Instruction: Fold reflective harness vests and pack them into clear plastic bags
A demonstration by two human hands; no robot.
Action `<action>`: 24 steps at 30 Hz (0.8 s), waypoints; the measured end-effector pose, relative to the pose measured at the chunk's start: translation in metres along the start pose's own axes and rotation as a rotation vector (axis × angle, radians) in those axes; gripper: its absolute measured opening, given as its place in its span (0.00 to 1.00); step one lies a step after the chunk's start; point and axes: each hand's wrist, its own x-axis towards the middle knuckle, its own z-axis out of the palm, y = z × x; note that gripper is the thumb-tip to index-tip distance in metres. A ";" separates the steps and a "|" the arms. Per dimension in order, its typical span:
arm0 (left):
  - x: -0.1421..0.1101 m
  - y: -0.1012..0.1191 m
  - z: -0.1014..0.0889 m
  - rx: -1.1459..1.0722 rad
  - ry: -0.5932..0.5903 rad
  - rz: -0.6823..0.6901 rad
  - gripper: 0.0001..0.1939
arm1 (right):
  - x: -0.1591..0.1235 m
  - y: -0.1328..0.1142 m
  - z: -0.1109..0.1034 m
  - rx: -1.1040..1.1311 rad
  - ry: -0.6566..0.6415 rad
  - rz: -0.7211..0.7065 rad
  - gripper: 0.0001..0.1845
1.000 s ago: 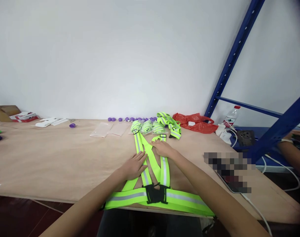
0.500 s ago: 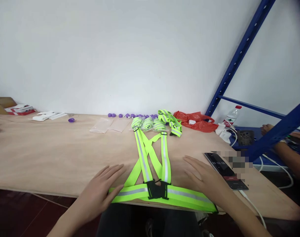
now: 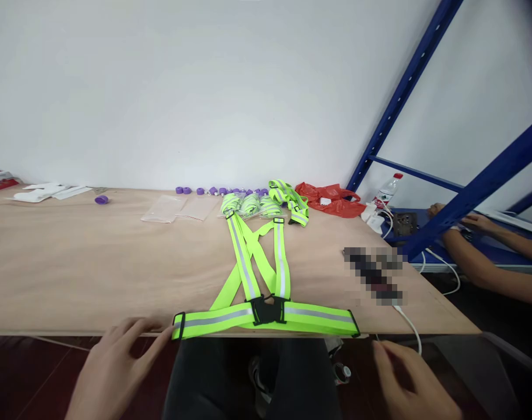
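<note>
A neon yellow-green reflective harness (image 3: 244, 270) with grey stripes lies spread on the table. Its shoulder straps cross behind, and a black buckle (image 3: 269, 310) joins the waist strap (image 3: 317, 315) along the front edge. My left hand (image 3: 117, 364) is at the strap's left end, by a black slider (image 3: 178, 325). Its thumb tip meets the strap end, and its fingers are bent and apart. My right hand (image 3: 412, 379) hangs below the table edge, right of the strap, with nothing in it. Its fingers are loosely curved, thumb apart, slightly blurred.
Behind the harness lie bagged reflective straps (image 3: 250, 205), purple rolls (image 3: 182, 190), clear bags (image 3: 163, 209) and a red plastic bag (image 3: 329, 199). A pixelated phone (image 3: 373, 274) with a cable is at right. Beyond the blue rack post (image 3: 392, 99), another person's arms (image 3: 480, 256) show.
Both hands have drawn back toward me, off the tabletop. The waist strap's ends, earlier partly covered, now show in full. The view has shifted to the right.
</note>
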 end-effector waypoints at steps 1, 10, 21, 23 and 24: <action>0.007 0.008 0.003 0.009 -0.029 -0.020 0.22 | 0.007 -0.017 0.011 -0.004 0.062 -0.096 0.06; 0.018 0.003 0.004 -0.239 -0.236 0.250 0.28 | 0.011 -0.001 0.041 -0.103 -0.053 -0.302 0.22; 0.042 0.004 -0.011 -0.268 -0.292 0.271 0.23 | 0.068 0.049 0.031 0.356 -0.508 0.081 0.25; 0.052 0.005 -0.018 -0.257 -0.292 0.290 0.23 | 0.080 0.050 0.028 0.419 -0.483 0.132 0.28; 0.056 0.005 -0.021 -0.250 -0.277 0.303 0.23 | 0.086 0.050 0.027 0.439 -0.480 0.144 0.29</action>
